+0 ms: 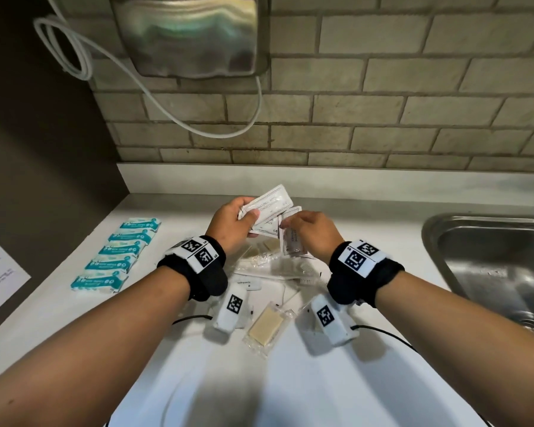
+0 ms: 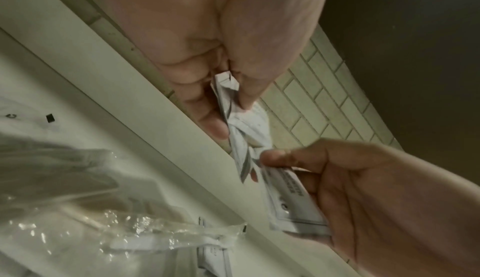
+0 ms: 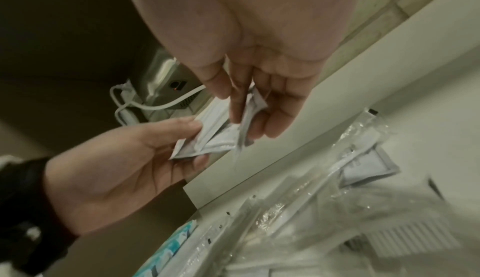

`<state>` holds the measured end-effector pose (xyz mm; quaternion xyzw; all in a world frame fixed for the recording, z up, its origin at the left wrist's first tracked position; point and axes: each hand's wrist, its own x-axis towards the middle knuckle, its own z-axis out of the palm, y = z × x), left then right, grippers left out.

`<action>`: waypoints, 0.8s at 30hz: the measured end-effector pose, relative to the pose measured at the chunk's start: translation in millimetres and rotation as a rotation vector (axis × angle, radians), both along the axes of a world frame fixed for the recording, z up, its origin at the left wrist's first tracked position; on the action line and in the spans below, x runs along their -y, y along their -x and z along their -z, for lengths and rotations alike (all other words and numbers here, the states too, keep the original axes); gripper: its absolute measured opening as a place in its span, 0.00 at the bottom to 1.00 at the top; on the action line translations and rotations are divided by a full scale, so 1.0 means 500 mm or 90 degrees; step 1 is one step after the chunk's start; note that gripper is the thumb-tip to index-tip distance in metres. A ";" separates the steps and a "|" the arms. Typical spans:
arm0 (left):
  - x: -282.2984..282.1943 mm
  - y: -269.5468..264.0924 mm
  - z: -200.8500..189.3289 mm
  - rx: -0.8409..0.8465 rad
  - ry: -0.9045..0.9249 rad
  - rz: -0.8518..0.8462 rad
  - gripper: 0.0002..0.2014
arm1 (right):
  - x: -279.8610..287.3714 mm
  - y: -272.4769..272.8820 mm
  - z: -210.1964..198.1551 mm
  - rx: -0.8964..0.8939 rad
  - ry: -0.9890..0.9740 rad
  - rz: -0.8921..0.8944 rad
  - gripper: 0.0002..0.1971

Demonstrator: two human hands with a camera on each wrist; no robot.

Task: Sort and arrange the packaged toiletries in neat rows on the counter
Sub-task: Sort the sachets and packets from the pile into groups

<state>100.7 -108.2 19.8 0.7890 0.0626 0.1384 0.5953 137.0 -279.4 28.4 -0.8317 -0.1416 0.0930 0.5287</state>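
Five teal packets in a row, two hands on white sachets

On the surface, five teal packets line the left; the left hand grips fanned white sachets above it, the right hand pinches one sachet; the sink sits right.

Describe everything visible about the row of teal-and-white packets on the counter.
The row of teal-and-white packets is five small, soft-looking wrapped packs, each with a teal printed band and white ends. They lie flat on the white counter, left of both hands, in a neat slanted column with neighbours touching or slightly overlapping. No hand touches them. The print is too small to read.
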 end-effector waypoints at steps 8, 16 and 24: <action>-0.035 -0.002 0.005 -0.073 -0.056 0.009 0.18 | 0.028 -0.024 -0.003 0.018 -0.047 -0.022 0.15; 0.021 0.009 -0.006 -0.140 0.018 0.086 0.17 | 0.026 -0.051 -0.023 0.125 0.075 -0.152 0.09; 0.048 -0.020 -0.022 -0.123 0.106 0.105 0.21 | 0.011 -0.093 -0.039 0.138 0.157 -0.118 0.09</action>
